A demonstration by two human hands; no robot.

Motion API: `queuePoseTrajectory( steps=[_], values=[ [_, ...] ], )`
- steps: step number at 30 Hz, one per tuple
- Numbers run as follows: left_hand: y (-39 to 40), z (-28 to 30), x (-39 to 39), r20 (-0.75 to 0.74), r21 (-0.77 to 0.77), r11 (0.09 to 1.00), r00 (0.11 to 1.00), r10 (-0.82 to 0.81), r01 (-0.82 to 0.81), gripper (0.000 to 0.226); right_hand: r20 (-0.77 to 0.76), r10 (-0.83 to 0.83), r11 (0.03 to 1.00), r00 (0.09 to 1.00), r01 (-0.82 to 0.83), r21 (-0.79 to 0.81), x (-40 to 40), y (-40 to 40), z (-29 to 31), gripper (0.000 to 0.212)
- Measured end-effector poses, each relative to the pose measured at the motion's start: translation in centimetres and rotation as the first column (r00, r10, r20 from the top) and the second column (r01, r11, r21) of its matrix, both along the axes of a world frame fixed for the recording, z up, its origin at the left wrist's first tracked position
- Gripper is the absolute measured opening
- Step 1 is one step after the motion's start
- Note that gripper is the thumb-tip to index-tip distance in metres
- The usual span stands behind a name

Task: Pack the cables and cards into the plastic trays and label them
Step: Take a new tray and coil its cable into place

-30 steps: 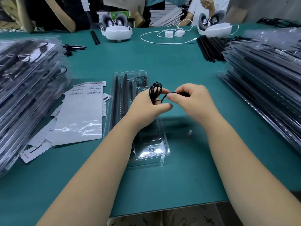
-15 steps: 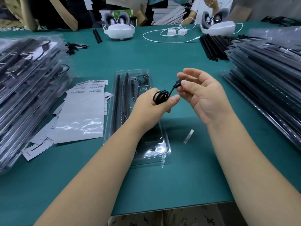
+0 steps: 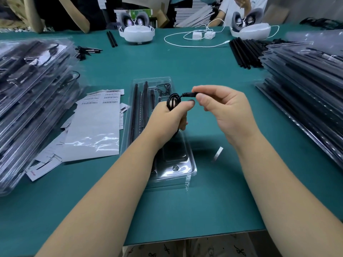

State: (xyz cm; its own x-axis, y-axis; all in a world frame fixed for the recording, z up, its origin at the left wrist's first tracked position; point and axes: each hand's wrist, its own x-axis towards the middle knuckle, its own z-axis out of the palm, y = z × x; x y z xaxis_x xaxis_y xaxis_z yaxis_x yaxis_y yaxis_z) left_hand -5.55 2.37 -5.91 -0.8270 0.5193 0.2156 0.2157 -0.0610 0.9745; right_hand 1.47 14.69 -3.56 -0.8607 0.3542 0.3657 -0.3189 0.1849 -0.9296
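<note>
At nine o'clock on the green surface (image 3: 204, 71) leans a stack of packed trays (image 3: 33, 101), with barcode labels (image 3: 100, 112) beside it. At centre lies an open plastic tray (image 3: 191, 164) holding black rods. Above it the left hand (image 3: 167, 115) grips a coiled black cable (image 3: 173, 102), thumb pressed over the loops, while the right hand (image 3: 226, 112) pinches the cable's plug end (other fingers loosely curled). At three o'clock rises another tray stack (image 3: 304, 82).
</note>
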Motion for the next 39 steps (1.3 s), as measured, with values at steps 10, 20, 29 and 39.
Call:
queuePoseTrajectory(
  steps=[10,20,29,39],
  values=[
    [-0.1,-0.1,-0.6,-0.011,0.077,0.993,0.996,0.092,-0.091,0.044,0.083,-0.077,0.979,0.994,0.060,0.192,-0.5,-1.1,-1.2,0.013],
    [-0.1,-0.3,-0.8,-0.035,0.056,0.991,0.991,0.125,-0.123,0.046,0.139,0.064,0.987,0.988,-0.083,0.135,-0.1,-1.7,-0.9,0.028],
    [0.1,-0.3,0.2,-0.227,-0.113,0.992,0.973,0.032,-0.059,0.027,0.159,0.093,0.975,0.983,-0.123,0.185,0.1,-0.4,-0.8,0.022],
    [0.0,0.2,0.3,-0.416,-0.426,0.887,0.909,-0.019,-0.176,0.050,-0.055,-0.021,0.872,0.998,0.046,0.487,-0.5,-0.6,-1.8,0.034]
  ],
)
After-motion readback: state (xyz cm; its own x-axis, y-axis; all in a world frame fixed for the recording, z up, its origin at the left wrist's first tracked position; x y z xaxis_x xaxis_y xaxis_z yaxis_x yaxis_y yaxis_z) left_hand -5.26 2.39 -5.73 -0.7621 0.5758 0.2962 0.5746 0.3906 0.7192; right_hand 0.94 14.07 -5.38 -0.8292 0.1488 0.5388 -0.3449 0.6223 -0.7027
